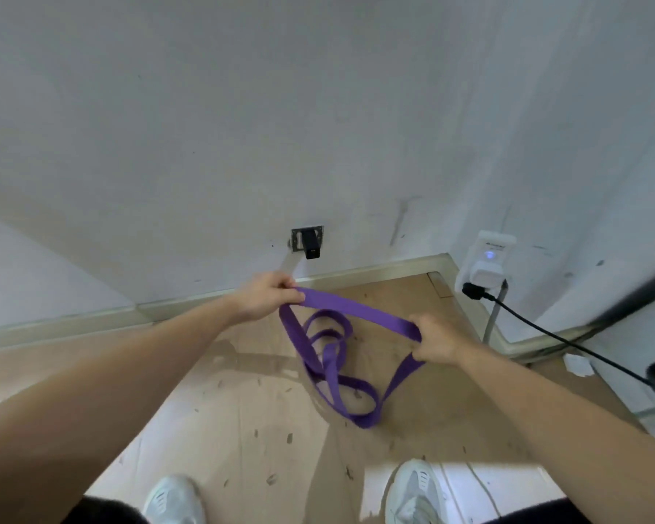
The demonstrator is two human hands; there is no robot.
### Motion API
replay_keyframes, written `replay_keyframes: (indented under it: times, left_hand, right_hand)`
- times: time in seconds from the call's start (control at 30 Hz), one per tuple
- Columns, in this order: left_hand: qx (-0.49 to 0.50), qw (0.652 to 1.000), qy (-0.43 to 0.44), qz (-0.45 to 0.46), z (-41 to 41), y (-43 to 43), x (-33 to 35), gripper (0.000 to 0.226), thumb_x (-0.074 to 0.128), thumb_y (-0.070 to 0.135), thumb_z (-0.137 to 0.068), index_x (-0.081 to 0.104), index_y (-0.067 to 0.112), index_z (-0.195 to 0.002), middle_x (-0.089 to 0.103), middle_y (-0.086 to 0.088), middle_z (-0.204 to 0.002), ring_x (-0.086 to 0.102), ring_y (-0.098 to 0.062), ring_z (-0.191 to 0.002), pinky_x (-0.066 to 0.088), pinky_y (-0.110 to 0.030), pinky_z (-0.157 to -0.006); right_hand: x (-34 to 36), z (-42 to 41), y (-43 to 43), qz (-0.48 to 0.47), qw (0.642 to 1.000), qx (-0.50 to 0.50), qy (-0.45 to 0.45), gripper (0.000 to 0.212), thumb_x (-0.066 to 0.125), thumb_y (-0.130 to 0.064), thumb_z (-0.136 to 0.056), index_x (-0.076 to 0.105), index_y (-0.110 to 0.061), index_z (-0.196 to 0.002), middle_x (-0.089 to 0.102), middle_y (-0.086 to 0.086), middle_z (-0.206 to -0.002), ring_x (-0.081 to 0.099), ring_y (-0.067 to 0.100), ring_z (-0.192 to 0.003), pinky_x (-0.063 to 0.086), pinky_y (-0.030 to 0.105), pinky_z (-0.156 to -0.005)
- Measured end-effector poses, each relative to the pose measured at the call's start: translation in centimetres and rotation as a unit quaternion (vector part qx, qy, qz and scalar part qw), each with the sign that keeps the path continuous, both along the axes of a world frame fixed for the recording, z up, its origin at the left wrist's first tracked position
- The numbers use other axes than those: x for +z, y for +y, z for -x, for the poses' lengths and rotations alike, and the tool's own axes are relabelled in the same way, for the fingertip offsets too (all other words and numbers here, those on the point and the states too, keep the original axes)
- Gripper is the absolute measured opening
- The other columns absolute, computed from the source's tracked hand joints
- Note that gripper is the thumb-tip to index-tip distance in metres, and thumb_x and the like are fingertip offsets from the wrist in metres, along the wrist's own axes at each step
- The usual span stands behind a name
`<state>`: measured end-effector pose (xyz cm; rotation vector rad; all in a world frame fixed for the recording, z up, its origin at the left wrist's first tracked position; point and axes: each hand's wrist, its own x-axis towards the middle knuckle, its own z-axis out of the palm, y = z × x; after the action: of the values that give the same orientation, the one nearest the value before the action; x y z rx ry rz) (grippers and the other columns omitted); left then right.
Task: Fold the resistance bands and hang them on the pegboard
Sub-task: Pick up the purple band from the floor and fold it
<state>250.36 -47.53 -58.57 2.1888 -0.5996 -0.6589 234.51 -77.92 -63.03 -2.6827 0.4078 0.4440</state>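
Note:
A purple resistance band [356, 310] stretches flat between my two hands in front of a white wall. My left hand [265, 298] pinches one end of the taut part. My right hand [437, 340] grips the other end, lower and to the right. The rest of the band [333, 376] hangs below in several loose twisted loops above the wooden floor. No pegboard is in view.
A black plug sits in a wall socket [308, 242] straight ahead. At the right, a white device [484, 264] with a blue light is plugged in, and a black cable [553, 334] runs from it. My two white shoes [415, 493] stand on the floor below.

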Motion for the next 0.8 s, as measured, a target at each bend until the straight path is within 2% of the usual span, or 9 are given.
replay_keyframes:
  times: [0.1,0.2,0.27,0.33,0.4,0.5,0.57,0.7,0.8]
  left_hand:
    - [0.048,0.995,-0.001,0.09,-0.2,0.7,6.2,0.018,0.072,0.03,-0.085,0.061,0.017,-0.079,0.058,-0.002,-0.077,0.054,-0.019,-0.076,0.047,-0.034,-0.076]
    - [0.059,0.987,-0.021,0.148,0.6,1.7,12.1,0.015,0.07,0.024,-0.093,0.06,0.016,-0.085,0.056,-0.003,-0.084,0.053,-0.017,-0.082,0.045,-0.029,-0.078]
    - [0.052,0.982,-0.051,0.175,1.2,2.9,15.4,0.029,0.08,0.036,-0.08,0.061,0.016,-0.089,0.059,-0.004,-0.087,0.055,-0.016,-0.082,0.045,-0.03,-0.078]
    - [0.064,0.974,-0.087,0.199,1.4,4.1,17.8,0.037,0.086,0.038,-0.073,0.063,0.016,-0.094,0.064,-0.005,-0.089,0.059,-0.016,-0.083,0.048,-0.032,-0.079]
    - [0.105,0.956,-0.116,0.246,1.2,5.0,19.5,0.029,0.086,0.029,-0.079,0.065,0.019,-0.096,0.066,-0.003,-0.089,0.061,-0.018,-0.085,0.05,-0.033,-0.08]
    - [0.161,0.923,-0.141,0.319,0.9,5.9,21.2,0.016,0.08,0.02,-0.087,0.066,0.023,-0.094,0.064,0.001,-0.082,0.06,-0.018,-0.083,0.052,-0.033,-0.08]
    - [0.182,0.916,-0.148,0.325,0.7,6.4,21.6,0.011,0.076,0.02,-0.09,0.068,0.022,-0.096,0.063,0.001,-0.083,0.062,-0.018,-0.082,0.053,-0.033,-0.079]
    - [0.159,0.933,-0.155,0.283,0.6,6.7,20.5,0.013,0.067,0.023,-0.098,0.07,0.017,-0.109,0.065,-0.001,-0.086,0.066,-0.017,-0.081,0.055,-0.026,-0.079]
    - [0.149,0.948,-0.16,0.233,0.5,6.7,18.2,0.014,0.063,0.028,-0.1,0.07,0.018,-0.108,0.07,-0.002,-0.09,0.066,-0.015,-0.084,0.052,-0.012,-0.073]
  right_hand:
    - [3.7,-1.3,0.7,-0.007,0.995,-0.018,-0.097,0.017,0.062,-0.001,-0.075,0.056,-0.015,-0.083,0.06,0.004,-0.08,0.059,0.026,-0.076,0.043,0.031,-0.058]
    - [7.6,-2.0,0.9,0.001,0.984,-0.044,-0.174,0.022,0.064,-0.005,-0.08,0.058,-0.014,-0.099,0.066,0.005,-0.09,0.062,0.029,-0.084,0.048,0.034,-0.069]
    - [10.7,-2.5,1.4,-0.017,0.973,-0.054,-0.223,0.024,0.065,-0.002,-0.078,0.062,-0.011,-0.1,0.066,0.006,-0.09,0.063,0.03,-0.085,0.047,0.033,-0.071]
    - [14.2,-2.7,2.0,-0.047,0.959,-0.064,-0.273,0.021,0.067,-0.002,-0.079,0.067,-0.01,-0.098,0.069,0.006,-0.089,0.065,0.029,-0.085,0.05,0.033,-0.075]
    - [17.8,-2.6,2.5,-0.077,0.943,-0.064,-0.316,0.018,0.068,-0.003,-0.081,0.069,-0.011,-0.096,0.07,0.007,-0.088,0.067,0.028,-0.085,0.053,0.033,-0.078]
    - [23.2,-2.2,3.0,-0.16,0.913,-0.075,-0.368,0.013,0.071,-0.004,-0.084,0.07,-0.013,-0.094,0.069,0.012,-0.084,0.066,0.027,-0.076,0.061,0.044,-0.076]
    - [26.7,-1.9,3.5,-0.22,0.883,-0.079,-0.406,0.012,0.074,-0.005,-0.085,0.07,-0.013,-0.093,0.068,0.013,-0.082,0.065,0.023,-0.073,0.061,0.045,-0.073]
    - [31.2,-1.9,5.0,-0.278,0.818,-0.06,-0.501,0.017,0.078,-0.007,-0.083,0.068,-0.018,-0.091,0.068,0.001,-0.079,0.062,0.012,-0.071,0.057,0.028,-0.064]
    - [29.7,-3.0,6.2,-0.293,0.814,-0.059,-0.498,0.015,0.079,-0.01,-0.084,0.068,-0.018,-0.091,0.065,0.002,-0.078,0.058,0.014,-0.073,0.053,0.032,-0.065]
